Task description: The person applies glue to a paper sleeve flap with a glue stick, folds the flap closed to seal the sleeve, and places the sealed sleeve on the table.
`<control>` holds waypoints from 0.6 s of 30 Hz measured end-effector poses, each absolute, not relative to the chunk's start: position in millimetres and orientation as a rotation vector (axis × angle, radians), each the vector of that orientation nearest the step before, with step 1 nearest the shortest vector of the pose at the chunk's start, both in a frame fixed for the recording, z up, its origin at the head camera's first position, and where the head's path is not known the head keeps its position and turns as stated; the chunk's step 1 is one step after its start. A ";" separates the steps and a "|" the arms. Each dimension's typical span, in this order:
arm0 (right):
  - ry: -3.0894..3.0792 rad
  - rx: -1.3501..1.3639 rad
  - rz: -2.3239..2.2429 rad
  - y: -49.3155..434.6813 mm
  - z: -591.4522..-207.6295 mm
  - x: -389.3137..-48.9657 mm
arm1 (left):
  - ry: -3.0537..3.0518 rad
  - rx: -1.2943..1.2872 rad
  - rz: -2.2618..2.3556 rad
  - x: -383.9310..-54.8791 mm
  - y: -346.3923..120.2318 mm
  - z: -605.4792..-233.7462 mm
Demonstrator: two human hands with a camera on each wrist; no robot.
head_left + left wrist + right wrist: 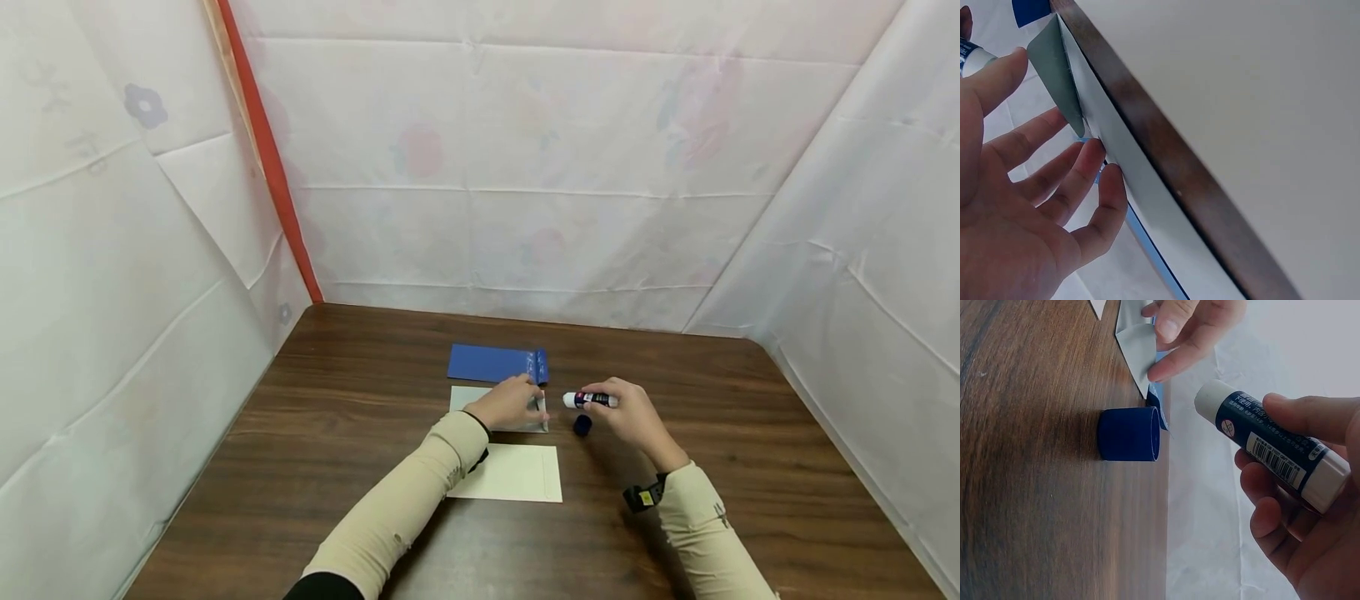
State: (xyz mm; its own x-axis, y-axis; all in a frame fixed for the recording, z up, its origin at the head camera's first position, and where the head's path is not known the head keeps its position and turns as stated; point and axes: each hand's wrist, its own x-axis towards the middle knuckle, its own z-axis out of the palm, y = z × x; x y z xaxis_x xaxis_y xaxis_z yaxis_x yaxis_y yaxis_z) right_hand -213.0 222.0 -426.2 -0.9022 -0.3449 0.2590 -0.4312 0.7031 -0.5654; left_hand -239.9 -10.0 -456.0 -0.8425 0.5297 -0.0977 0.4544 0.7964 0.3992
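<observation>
A pale grey-green envelope (462,398) lies in the middle of the table, under my left hand (510,404). In the left wrist view its pointed flap (1055,69) stands raised, with my fingertips against the flap and the envelope's edge and the thumb apart from them. My right hand (633,417) grips an uncapped glue stick (1266,437) between thumb and fingers, its white end toward the envelope. The dark blue cap (1129,434) stands on the table just below the glue stick, to the right of the envelope.
Behind the grey-green envelope lies a blue envelope (487,363) with light printing on its right end. A cream envelope (517,475) lies nearer, partly beneath the left forearm. White patterned sheets (480,242) wall in the brown wooden table (360,350) at the back and sides.
</observation>
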 end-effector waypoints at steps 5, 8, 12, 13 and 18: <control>-2.759 0.625 0.973 223.1 -426.4 -213.5 | 2.791 0.790 0.503 -240.1 -10.0 -455.3; -2.759 0.614 0.981 223.8 -427.3 -213.9 | 2.807 0.807 0.478 -240.4 -9.7 -455.6; -2.770 0.601 0.997 224.2 -429.2 -213.3 | 2.820 0.810 0.443 -239.6 -8.9 -456.6; -2.771 0.599 1.000 224.3 -429.8 -213.1 | 2.820 0.810 0.434 -239.5 -8.7 -457.0; -2.751 0.601 1.012 224.1 -431.3 -212.5 | 2.831 0.814 0.411 -239.8 -7.9 -458.1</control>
State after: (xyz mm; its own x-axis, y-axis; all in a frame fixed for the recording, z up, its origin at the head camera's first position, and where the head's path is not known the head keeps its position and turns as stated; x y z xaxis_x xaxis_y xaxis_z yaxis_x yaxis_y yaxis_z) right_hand -212.5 224.1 -431.3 -0.9086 -0.3171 0.2720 -0.4177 0.6923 -0.5884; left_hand -239.8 -7.9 -458.1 -0.8373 0.5404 -0.0833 0.4944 0.8133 0.3068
